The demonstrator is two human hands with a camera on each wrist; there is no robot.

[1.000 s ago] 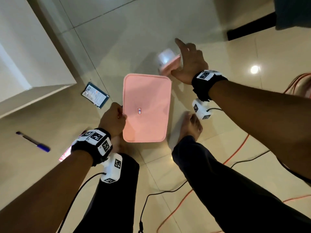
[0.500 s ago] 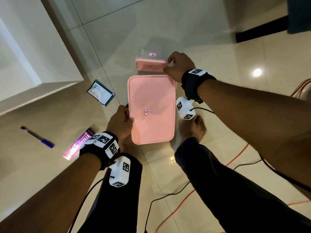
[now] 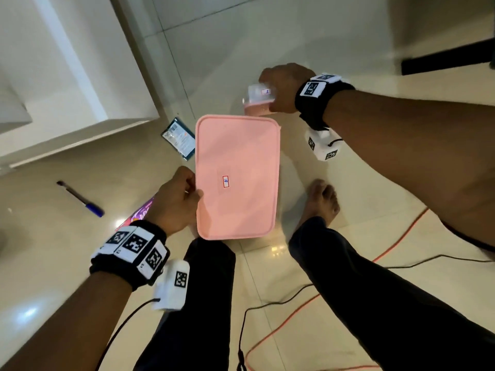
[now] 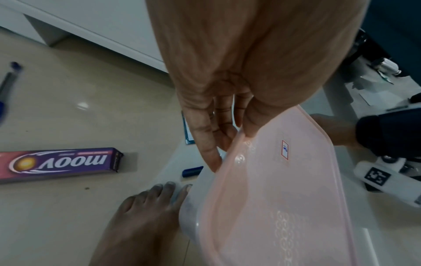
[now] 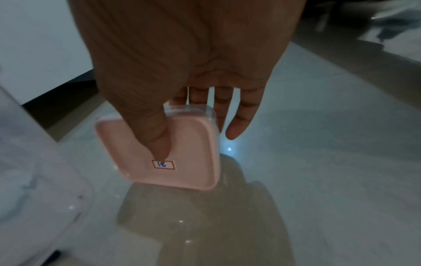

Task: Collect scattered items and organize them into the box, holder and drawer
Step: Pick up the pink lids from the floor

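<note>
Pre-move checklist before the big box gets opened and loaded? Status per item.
1. Left hand grips the pink lid edge of the big box: ok.
2. Lid off: not ok, it covers the box.
3. Right hand free: not ok, it holds the small pink-lidded container.
4. Loose items in view: ok; pen, Moov carton, blue packet lie on the floor.
5. Blue cap beside the box: ok, visible in the left wrist view.
6. Box contents: cannot tell.
</note>
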